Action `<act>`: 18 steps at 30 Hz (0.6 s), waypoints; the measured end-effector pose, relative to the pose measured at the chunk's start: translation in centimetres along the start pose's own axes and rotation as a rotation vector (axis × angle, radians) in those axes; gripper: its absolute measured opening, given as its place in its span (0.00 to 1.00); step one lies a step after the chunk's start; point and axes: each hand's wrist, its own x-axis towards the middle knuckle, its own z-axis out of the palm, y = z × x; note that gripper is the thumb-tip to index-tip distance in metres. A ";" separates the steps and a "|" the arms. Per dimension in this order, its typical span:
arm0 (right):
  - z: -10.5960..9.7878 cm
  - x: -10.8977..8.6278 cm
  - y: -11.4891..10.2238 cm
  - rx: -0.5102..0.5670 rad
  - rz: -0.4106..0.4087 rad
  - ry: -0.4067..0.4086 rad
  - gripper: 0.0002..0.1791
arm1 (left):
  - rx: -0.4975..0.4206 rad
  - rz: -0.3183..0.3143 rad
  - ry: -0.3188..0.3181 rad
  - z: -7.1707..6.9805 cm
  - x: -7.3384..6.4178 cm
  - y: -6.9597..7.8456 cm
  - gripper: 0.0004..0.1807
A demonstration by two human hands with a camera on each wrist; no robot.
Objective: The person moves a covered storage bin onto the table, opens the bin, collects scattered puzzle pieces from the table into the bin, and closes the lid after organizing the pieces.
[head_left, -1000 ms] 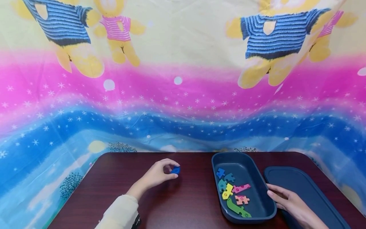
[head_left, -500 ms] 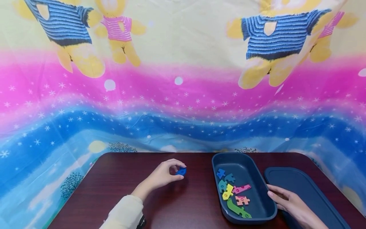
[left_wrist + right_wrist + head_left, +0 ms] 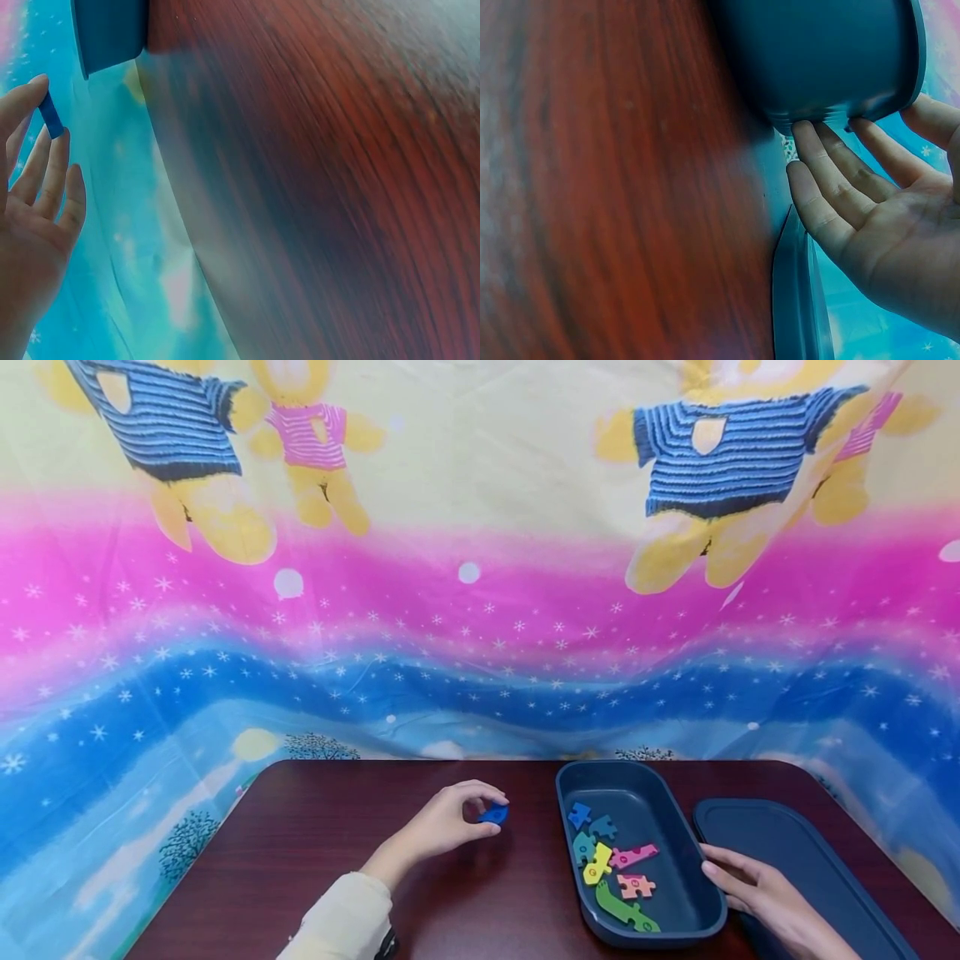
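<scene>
Between thumb and fingertips, my left hand (image 3: 442, 817) pinches a small blue puzzle piece (image 3: 495, 813), raised above the table left of the box. Edge-on in the left wrist view, this blue piece (image 3: 50, 115) looks thick and flat. A dark blue rectangular box (image 3: 667, 827) holds several coloured puzzle pieces: blue, teal, a yellow one (image 3: 597, 863), a pink one (image 3: 636, 855), an orange one (image 3: 636, 885) and a long green one (image 3: 622, 906). My right hand (image 3: 765, 893) touches the box's right side, its extended fingers (image 3: 832, 172) against the outer wall and the thumb by the rim.
A dark blue lid (image 3: 795, 852) lies flat on the table right of the box, partly under the right forearm. The dark red wooden table (image 3: 315, 827) ends at a printed cloth backdrop (image 3: 480, 610) behind it.
My left hand has moved right, toward the box, carrying the blue puzzle piece. My right hand and the box have stayed in place.
</scene>
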 end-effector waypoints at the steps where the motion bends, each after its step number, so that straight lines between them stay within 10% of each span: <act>1: 0.0 0.0 0.0 0.001 0.001 -0.001 0.41 | 0.000 -0.002 -0.004 0.1 0.1 0.1 0.17; 18: 0.0 -0.1 -0.2 -0.003 0.005 -0.001 0.42 | -0.032 -0.020 -0.044 1.9 1.3 1.5 0.17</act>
